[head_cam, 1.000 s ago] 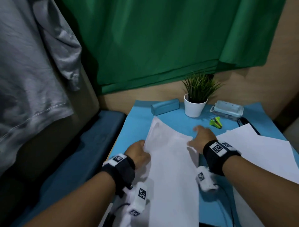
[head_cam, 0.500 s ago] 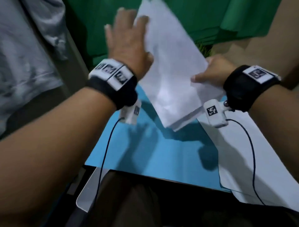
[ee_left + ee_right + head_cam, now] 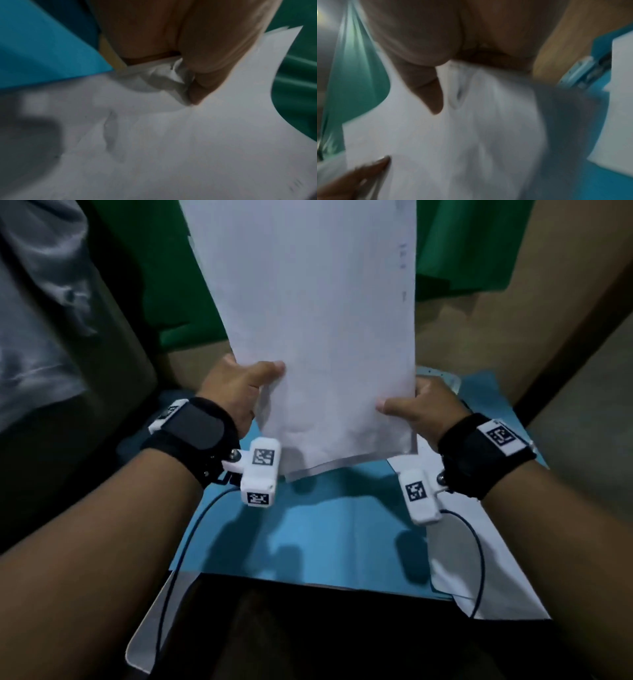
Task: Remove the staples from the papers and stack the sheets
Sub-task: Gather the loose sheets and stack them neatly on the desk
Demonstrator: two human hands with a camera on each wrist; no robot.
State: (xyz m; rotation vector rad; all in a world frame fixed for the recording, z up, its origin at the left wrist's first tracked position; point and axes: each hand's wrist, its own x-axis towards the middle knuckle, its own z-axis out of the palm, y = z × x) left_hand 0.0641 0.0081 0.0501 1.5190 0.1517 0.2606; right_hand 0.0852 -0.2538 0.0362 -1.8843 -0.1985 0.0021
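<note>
White papers (image 3: 318, 337) stood upright between my hands, long axis vertical; my left hand (image 3: 236, 392) pinched their left edge, my right hand (image 3: 424, 409) gripped the right, above the blue worktop (image 3: 342, 542).

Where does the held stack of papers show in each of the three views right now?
Head: stack of papers, upright, centre to top, gripped at its lower edges.
Left wrist: fills the lower frame.
Right wrist: centre and lower frame.
Shared landmark: blue table cover.
</note>
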